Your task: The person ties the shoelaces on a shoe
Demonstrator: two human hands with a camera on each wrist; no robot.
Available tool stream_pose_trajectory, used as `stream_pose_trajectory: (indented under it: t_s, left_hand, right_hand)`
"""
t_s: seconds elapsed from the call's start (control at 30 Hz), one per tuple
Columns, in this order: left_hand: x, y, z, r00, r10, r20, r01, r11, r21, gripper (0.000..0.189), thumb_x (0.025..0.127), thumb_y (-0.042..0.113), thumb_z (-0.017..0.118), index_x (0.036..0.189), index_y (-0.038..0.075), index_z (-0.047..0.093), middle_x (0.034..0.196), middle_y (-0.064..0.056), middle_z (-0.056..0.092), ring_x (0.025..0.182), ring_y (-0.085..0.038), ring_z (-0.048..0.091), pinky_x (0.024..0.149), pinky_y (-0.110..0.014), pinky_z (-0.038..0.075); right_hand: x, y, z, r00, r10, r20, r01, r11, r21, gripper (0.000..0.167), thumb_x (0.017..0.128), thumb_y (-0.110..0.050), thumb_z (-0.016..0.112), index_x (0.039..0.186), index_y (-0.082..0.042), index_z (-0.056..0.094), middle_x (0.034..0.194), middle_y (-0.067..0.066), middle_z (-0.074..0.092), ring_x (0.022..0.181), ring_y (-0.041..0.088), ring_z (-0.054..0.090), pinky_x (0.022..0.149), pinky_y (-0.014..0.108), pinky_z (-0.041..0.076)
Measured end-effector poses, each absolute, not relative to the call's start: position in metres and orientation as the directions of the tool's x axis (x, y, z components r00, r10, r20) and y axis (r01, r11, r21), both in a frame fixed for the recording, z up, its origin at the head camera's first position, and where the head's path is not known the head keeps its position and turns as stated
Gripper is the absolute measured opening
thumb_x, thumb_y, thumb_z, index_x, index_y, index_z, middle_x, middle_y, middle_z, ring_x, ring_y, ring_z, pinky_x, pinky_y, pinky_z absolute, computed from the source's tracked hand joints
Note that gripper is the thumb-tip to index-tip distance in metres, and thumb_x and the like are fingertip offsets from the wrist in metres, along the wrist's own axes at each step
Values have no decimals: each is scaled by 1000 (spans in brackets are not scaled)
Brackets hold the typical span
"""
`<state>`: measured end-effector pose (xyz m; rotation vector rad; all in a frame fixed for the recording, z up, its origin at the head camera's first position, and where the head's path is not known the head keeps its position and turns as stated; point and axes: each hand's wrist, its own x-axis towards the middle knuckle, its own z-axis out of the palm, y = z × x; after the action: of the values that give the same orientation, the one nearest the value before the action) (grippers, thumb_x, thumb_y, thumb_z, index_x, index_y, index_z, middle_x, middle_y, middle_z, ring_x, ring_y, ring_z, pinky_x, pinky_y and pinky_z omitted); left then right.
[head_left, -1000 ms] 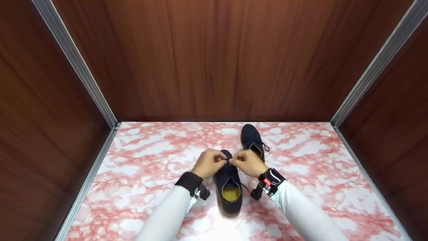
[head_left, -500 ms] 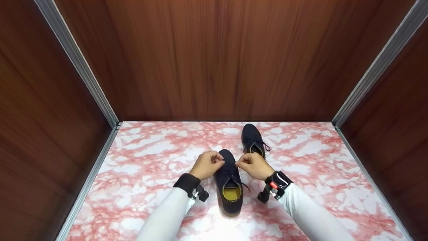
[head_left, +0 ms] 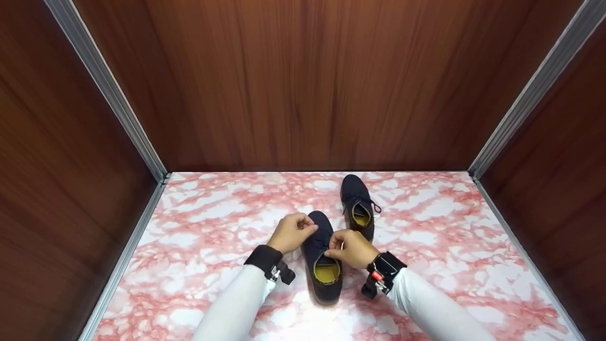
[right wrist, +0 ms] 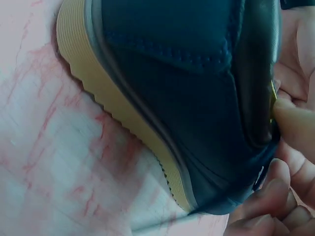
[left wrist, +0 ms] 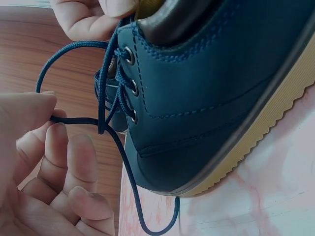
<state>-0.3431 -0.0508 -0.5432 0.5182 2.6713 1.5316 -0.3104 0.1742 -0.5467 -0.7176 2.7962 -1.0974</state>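
A dark navy lace-up shoe (head_left: 326,289) with a yellow lining and a ridged tan sole stands upright on the pink-and-white surface, toe pointing away. Beside its toe, the left hand (head_left: 291,232) pinches a blue shoelace (left wrist: 74,120) between thumb and forefinger, the other fingers loosely curled. At the top of the lacing, by the shoe opening, the right hand (head_left: 352,247) has thumb and fingertips together, apparently on the lace beside the tongue; its exact hold is partly hidden. Laces cross through several metal eyelets (left wrist: 132,87). One lace loops down past the toe.
A matching navy shoe (head_left: 355,192) stands farther back to the right, its lace looped out at its right side. Brown wood-grain panels (head_left: 303,85) with grey metal corner strips (head_left: 109,90) enclose the pink marbled surface (head_left: 203,227) at the back and sides.
Both hands were together over the toe, then drew apart. The right hand has since come back toward the shoe opening, onto the upper lacing. The left hand has hardly moved.
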Motion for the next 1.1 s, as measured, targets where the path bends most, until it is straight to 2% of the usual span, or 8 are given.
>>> stream_pose_trajectory:
  t_s: [0.17, 0.33, 0.47, 0.57, 0.7, 0.8, 0.93, 1.1]
  left_hand:
    - [-344, -53, -544, -941, 300, 159, 289, 462, 838, 8, 95, 19, 76, 95, 11, 74, 88, -1, 70, 78, -7, 59, 76, -26, 51]
    - [-344, -56, -544, -937, 305, 172, 304, 466, 831, 6, 94, 16, 76, 96, 11, 74, 93, -5, 74, 77, -11, 62, 75, -26, 53]
    - [-345, -57, -545, -940, 303, 159, 286, 441, 851, 4, 93, 11, 75, 95, 9, 74, 94, -7, 74, 74, -9, 61, 71, -21, 51]
    - [-345, -56, -545, -932, 333, 146, 274, 381, 883, 5, 92, 4, 71, 97, 5, 73, 95, -10, 74, 71, -7, 60, 68, -18, 51]
    - [-343, -56, -546, -908, 400, 127, 251, 276, 928, 16, 92, -8, 58, 100, 0, 70, 101, -15, 75, 71, -9, 61, 69, -24, 56]
    - [-341, -56, -545, -893, 436, 114, 230, 224, 947, 21, 90, -11, 50, 101, -3, 67, 103, -19, 74, 73, -11, 64, 73, -33, 60]
    - [-339, -57, -543, -880, 466, 93, 204, 193, 960, 22, 86, -9, 49, 102, -7, 64, 89, -11, 70, 75, -11, 65, 72, -30, 59]
    - [-338, -60, -543, -877, 475, 80, 232, 271, 934, 14, 92, 10, 63, 103, 1, 65, 81, 4, 59, 71, -7, 59, 66, -21, 50]
  right_hand:
    - [-310, 175, -542, -876, -471, 102, -424, 655, -625, 23, 90, -22, 82, 77, -17, 64, 77, -7, 62, 66, 0, 50, 64, 20, 45]
    - [-308, 181, -532, -870, -485, 94, -428, 645, -633, 23, 90, -19, 81, 77, -16, 62, 72, -6, 61, 54, 0, 51, 55, 21, 47]
    - [-307, 186, -525, -863, -503, 43, -379, 588, -715, 16, 91, -10, 78, 84, -10, 63, 69, -1, 63, 48, 3, 54, 47, 21, 48]
    - [-307, 189, -523, -857, -515, -4, -323, 544, -774, 7, 93, -5, 73, 96, -4, 67, 76, 10, 69, 47, 6, 56, 45, 29, 54]
    - [-307, 193, -524, -860, -509, -41, -277, 533, -800, 8, 95, 0, 67, 103, 2, 69, 87, 24, 72, 48, 8, 61, 52, 50, 60]
    - [-306, 195, -525, -866, -496, -64, -247, 536, -808, 8, 93, 4, 63, 99, 4, 69, 90, 26, 72, 52, 10, 66, 55, 50, 62]
    - [-306, 195, -526, -869, -489, -73, -225, 523, -822, 9, 89, 7, 59, 95, 2, 65, 86, 22, 72, 56, 13, 71, 55, 38, 63]
    - [-308, 195, -527, -861, -506, -56, -234, 491, -839, 7, 94, -3, 70, 90, -3, 64, 83, 24, 70, 53, 11, 68, 53, 38, 62]
